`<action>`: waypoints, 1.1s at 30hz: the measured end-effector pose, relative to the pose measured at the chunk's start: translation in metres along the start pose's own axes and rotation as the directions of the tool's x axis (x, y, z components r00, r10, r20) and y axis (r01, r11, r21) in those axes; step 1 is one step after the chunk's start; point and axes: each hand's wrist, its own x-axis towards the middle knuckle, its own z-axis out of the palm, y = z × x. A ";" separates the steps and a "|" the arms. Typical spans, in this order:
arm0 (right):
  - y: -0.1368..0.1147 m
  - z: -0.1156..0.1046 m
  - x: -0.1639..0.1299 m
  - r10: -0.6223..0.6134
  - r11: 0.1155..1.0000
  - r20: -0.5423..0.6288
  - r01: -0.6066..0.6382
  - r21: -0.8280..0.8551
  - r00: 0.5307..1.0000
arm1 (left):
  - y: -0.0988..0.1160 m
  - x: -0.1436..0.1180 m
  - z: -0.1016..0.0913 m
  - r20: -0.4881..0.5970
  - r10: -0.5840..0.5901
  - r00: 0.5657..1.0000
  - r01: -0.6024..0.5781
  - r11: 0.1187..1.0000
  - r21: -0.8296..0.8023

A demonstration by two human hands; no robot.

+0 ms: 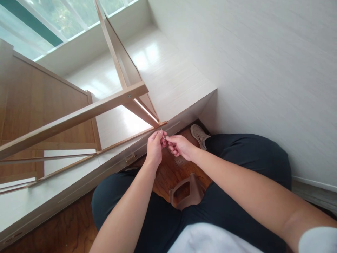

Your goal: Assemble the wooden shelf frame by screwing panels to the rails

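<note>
My left hand (155, 146) is closed in a pinch on a thin metal hex key (161, 129), whose tip reaches up to the end of the lower wooden rail (162, 124). From the right, my right hand (180, 146) pinches the other part of the same hex key, fingertips touching or nearly touching the left ones. Most of the key is hidden by fingers. The rail belongs to a wooden frame (73, 114) with slanted bars and a panel, resting on a white ledge (175, 105). A screw head (129, 96) shows on the upper bar.
Drawers with a small handle (131, 157) face me below the ledge. A brown plastic stool (188, 196) stands between my legs on the wooden floor (76, 221). A pale wall (250, 70) rises at right; a window (71, 21) lies beyond the ledge.
</note>
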 end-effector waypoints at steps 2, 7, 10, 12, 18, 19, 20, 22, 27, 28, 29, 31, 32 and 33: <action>0.002 0.000 0.001 -0.007 1.000 0.011 0.007 0.025 1.000 | 0.000 0.000 0.000 -0.007 0.008 1.000 -0.008 1.000 0.010; 0.004 0.005 0.000 -0.138 0.989 0.020 0.137 0.058 0.990 | 0.000 0.000 0.000 -0.023 0.038 0.999 -0.038 0.999 0.035; 0.004 0.008 -0.002 -0.182 0.983 0.018 0.182 0.005 0.983 | 0.002 -0.001 0.000 -0.028 0.053 0.998 -0.052 0.997 0.050; 0.004 0.009 -0.003 -0.204 0.979 0.003 0.204 -0.015 0.979 | 0.004 -0.003 0.001 -0.020 0.051 0.999 -0.050 0.997 0.057; 0.003 0.010 -0.004 -0.268 0.962 -0.020 0.267 -0.054 0.963 | 0.006 -0.007 0.003 0.010 0.033 0.999 -0.033 0.997 0.068; 0.003 0.010 -0.004 -0.291 0.955 -0.027 0.288 -0.074 0.956 | 0.006 -0.006 0.003 0.009 0.033 0.999 -0.033 0.997 0.068; 0.003 0.011 -0.004 -0.319 0.944 -0.035 0.315 -0.099 0.947 | 0.005 -0.006 0.003 0.008 0.034 0.999 -0.035 0.997 0.071; 0.003 0.011 -0.005 -0.392 0.910 -0.054 0.378 -0.167 0.919 | 0.004 -0.005 0.003 0.012 0.034 0.999 -0.035 0.996 0.076; 0.005 0.010 -0.007 -0.566 0.767 -0.064 0.497 -0.405 0.822 | 0.003 -0.004 0.002 0.026 0.019 0.999 -0.021 0.998 0.055; 0.005 0.009 -0.008 -0.584 0.739 -0.059 0.500 -0.451 0.810 | 0.003 -0.004 0.002 0.021 0.017 1.000 -0.018 0.999 0.050; 0.005 0.009 -0.008 -0.596 0.713 -0.054 0.498 -0.494 0.801 | 0.003 -0.004 0.002 0.017 0.012 1.000 -0.013 0.999 0.044; 0.005 0.009 -0.009 -0.615 0.665 -0.045 0.487 -0.566 0.787 | 0.003 -0.003 0.002 0.013 -0.003 1.000 0.003 0.999 0.036; 0.005 0.009 -0.010 -0.623 0.641 -0.039 0.482 -0.597 0.781 | 0.004 -0.003 0.002 0.013 -0.012 1.000 0.011 0.999 0.033; 0.005 0.009 -0.011 -0.632 0.618 -0.034 0.477 -0.626 0.774 | 0.004 -0.003 0.002 0.014 -0.018 1.000 0.018 0.999 0.031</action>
